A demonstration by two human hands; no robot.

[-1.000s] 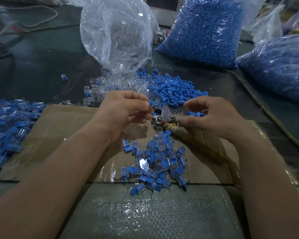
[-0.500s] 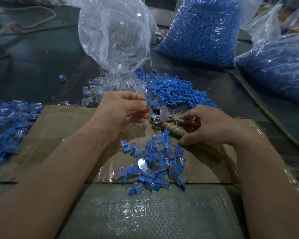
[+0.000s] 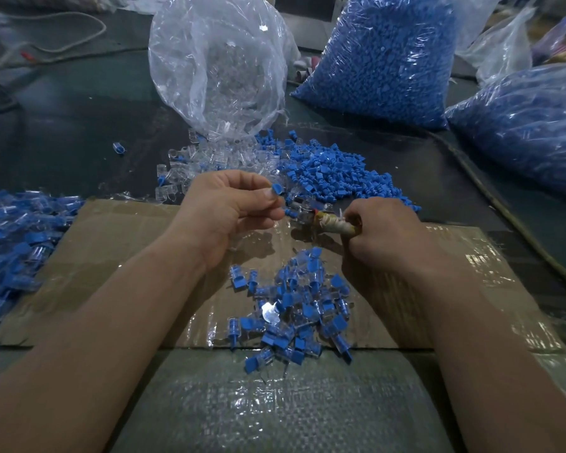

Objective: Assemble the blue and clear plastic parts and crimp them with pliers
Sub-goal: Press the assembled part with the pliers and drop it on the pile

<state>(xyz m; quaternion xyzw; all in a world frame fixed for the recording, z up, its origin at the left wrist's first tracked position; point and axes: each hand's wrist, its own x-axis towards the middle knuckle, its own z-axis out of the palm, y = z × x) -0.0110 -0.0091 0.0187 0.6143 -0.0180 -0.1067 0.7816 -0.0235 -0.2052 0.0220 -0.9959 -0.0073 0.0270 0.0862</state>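
My left grip (image 3: 229,207) is closed in a pinch. Thumb and forefinger hold a blue part (image 3: 277,190) by its flat tab, and the other fingers are curled underneath. My right grip (image 3: 384,232) is clenched round the wrapped handle of the pliers (image 3: 335,223), knuckles up, near the far edge of the cardboard (image 3: 111,250).

The pliers' head points toward the left grip, but it is smeared with blur. I cannot tell whether its jaws are together or whether they bite anything. Something clear with a blue stem shows between the two grips, too blurred for me to tell what holds it.

The blue part sits just above and left of the pliers' head. Nearer me on the cardboard lies a heap of assembled pieces (image 3: 301,305). Beyond the grips, on the table (image 3: 62,142), loose blue parts (image 3: 334,171) lie beside clear parts (image 3: 183,171) at the mouth of a clear bag (image 3: 216,67).
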